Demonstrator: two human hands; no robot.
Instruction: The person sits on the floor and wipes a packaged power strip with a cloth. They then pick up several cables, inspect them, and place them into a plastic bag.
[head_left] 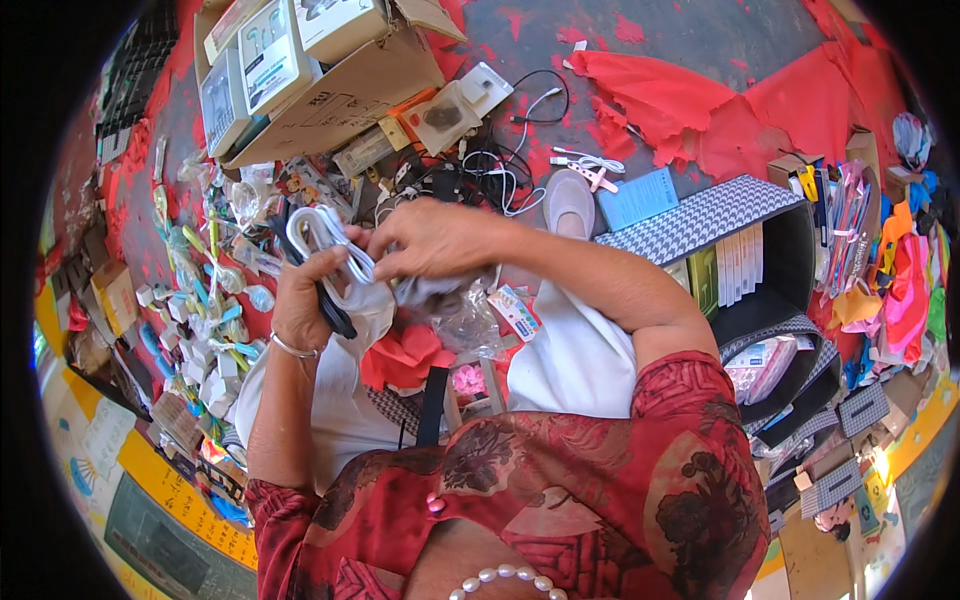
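Observation:
My left hand (300,305) is closed around a looped white cable (333,240) and a black cable (338,316), held upright above my lap. From the right, my right hand (430,238) comes across with bent fingers, its thumb and fingertips pinching at the white cable's edge. Below my right wrist lies a crumpled clear plastic bag (470,318), partly blurred. A small printed card (514,312) rests beside it. Red cloth or paper (405,356) lies between my knees.
A cardboard box (330,105) of packaged goods stands at the far left. Tangled cables (490,165) lie beyond my hands, with small goods heaped at left (215,300). Torn red sheeting (700,105) covers the far right floor. A houndstooth-patterned box (715,215) stands at right beside my shoe (570,203).

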